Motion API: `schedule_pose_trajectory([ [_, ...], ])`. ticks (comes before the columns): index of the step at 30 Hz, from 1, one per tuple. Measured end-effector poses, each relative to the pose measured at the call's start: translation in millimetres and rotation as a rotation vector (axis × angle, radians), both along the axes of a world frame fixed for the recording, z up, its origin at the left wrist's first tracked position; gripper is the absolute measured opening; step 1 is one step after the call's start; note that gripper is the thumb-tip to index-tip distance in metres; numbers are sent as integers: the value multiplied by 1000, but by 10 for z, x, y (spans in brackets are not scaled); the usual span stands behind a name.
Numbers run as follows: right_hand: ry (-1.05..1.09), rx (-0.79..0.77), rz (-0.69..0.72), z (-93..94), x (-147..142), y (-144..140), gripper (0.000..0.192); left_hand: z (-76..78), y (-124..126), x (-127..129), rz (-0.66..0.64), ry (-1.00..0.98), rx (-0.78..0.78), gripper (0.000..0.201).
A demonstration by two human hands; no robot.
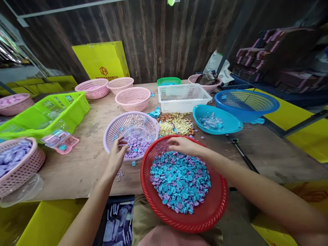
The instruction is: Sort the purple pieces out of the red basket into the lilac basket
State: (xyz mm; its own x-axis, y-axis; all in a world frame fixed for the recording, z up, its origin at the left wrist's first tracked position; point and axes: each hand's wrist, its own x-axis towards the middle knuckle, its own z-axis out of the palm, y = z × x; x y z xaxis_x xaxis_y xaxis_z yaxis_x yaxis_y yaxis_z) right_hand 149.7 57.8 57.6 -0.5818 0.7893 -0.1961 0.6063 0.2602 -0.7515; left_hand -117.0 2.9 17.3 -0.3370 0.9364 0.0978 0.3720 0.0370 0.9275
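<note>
My left hand (118,150) hovers at the near left rim of a lavender basket (109,131), thumb and fingers apart. Small purple swirl-shaped plastic pieces (137,145) lie in that basket, with a few blue ones among them. A red basket (217,196) rests tilted over my lap, holding a heap of blue and purple swirl pieces (179,177). Over its far rim reaches my right hand (183,145), its fingers bent close together. Whatever those fingers hold is too small or hidden to make out.
Yellow lattice-like pieces (181,126) and brown pieces (167,118) lie behind the red basket. A white basket (183,106), a turquoise bowl (230,128) and a blue basket (271,104) stand beyond. Pink baskets (133,95) and a lime-green crate (79,109) are leftward. A black-handled tool (246,159) lies right.
</note>
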Motion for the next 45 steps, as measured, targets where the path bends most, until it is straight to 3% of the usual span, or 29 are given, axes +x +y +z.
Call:
schedule_pose_trajectory([
  [2, -81, 71, -66, -114, 284, -105, 28, -83, -40, -48, 62, 94, 1, 47],
  [4, -124, 100, -122, -179, 452, -179, 25, -171, 18, -116, 98, 315, -43, 37],
  [7, -118, 151, -144, -181, 424, -205, 24, -269, 241, -209, -24, 704, -184, 26],
  [10, -74, 291, -100, -146, 58, -144, 23, -304, 488, -259, -226, 974, -363, 31],
  [14, -155, 456, 132, -169, -739, 29, 24, -308, 692, -298, -373, 1145, -433, 35],
  [19, -500, 422, 270, -342, -1579, 289, 28, -332, 829, -384, -456, 1186, -431, 27],
  [23, -521, 406, 314, -532, -1866, 375, 29, -363, 904, -419, -496, 1196, -439, 24],
  [30, -541, 395, 360, -703, -1949, 416, 28, -395, 912, -398, -517, 1166, -449, 21],
  [38, -612, 330, 376, -588, -1780, 581, 26, -455, 959, -489, -546, 1072, -479, 12],
  [45, -594, 342, 496, -545, -1778, 482, 29, -410, 865, -440, -523, 1119, -464, 22],
])
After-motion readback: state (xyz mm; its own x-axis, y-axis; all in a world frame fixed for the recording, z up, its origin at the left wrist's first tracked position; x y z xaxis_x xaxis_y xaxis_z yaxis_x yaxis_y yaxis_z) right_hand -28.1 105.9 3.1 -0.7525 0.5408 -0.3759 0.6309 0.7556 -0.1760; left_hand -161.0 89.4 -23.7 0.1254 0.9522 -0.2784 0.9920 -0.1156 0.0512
